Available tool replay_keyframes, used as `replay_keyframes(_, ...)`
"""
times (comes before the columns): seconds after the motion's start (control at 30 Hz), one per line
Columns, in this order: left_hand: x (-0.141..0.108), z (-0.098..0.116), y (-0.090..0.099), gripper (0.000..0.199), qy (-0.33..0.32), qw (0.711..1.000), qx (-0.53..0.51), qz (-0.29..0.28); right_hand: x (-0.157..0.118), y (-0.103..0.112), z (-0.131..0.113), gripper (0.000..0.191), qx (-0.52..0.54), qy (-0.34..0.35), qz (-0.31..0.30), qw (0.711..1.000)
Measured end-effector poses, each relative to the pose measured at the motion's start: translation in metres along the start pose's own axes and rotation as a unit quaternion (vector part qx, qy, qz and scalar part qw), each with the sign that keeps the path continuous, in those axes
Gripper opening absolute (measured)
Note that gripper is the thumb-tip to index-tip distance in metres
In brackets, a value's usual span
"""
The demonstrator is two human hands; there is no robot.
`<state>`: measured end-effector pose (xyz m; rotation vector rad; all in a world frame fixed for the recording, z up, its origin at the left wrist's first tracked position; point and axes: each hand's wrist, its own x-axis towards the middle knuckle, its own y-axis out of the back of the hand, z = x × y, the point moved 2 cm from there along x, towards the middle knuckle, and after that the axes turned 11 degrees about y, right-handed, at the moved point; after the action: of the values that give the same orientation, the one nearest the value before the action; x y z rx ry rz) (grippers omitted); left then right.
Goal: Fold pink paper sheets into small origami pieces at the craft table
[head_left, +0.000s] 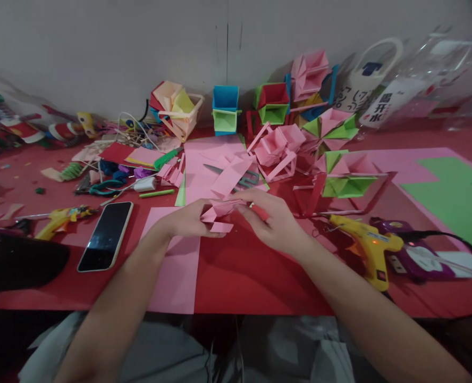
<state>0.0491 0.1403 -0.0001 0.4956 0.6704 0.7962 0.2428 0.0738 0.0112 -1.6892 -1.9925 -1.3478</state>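
A small folded pink paper piece (219,210) is held between both hands above the red table. My left hand (188,218) is closed on its left side, with a pink flap showing below the fingers. On the right side, my right hand (270,219) pinches the paper's edge between thumb and fingers. Just beyond the hands, grey scissors (247,180) lie partly under a pink strip (231,175) on pink sheets (198,154). Another pink sheet (176,271) lies flat below my left hand.
A phone (106,236) and a yellow glue gun (58,221) lie left. Another glue gun (369,244) with a lit light rests right, beside a purple power strip (419,255). Folded paper shapes (225,109), a bag (355,85) and bottles (395,101) line the wall.
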Motion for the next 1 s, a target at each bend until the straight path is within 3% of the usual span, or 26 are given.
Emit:
replay_keyframes(0.43, 0.0001, -0.0061, 0.0001, 0.068, 0.039, 0.999, -0.004, 0.002, 0.0014, 0.0, -0.0016, 0.023, 0.0, 0.011, -0.006, 1.0)
replay_keyframes(0.63, -0.0011, -0.0056, 0.001, 0.076, 0.087, 0.996, 0.019, -0.009, 0.0015, -0.0007, -0.0016, 0.022, 0.005, 0.017, -0.008, 1.0)
replay_keyframes(1.0, -0.0023, -0.004, 0.0016, 0.079, 0.075, 0.997, 0.015, -0.023, 0.001, -0.0015, -0.0011, 0.025, 0.014, 0.022, -0.008, 1.0)
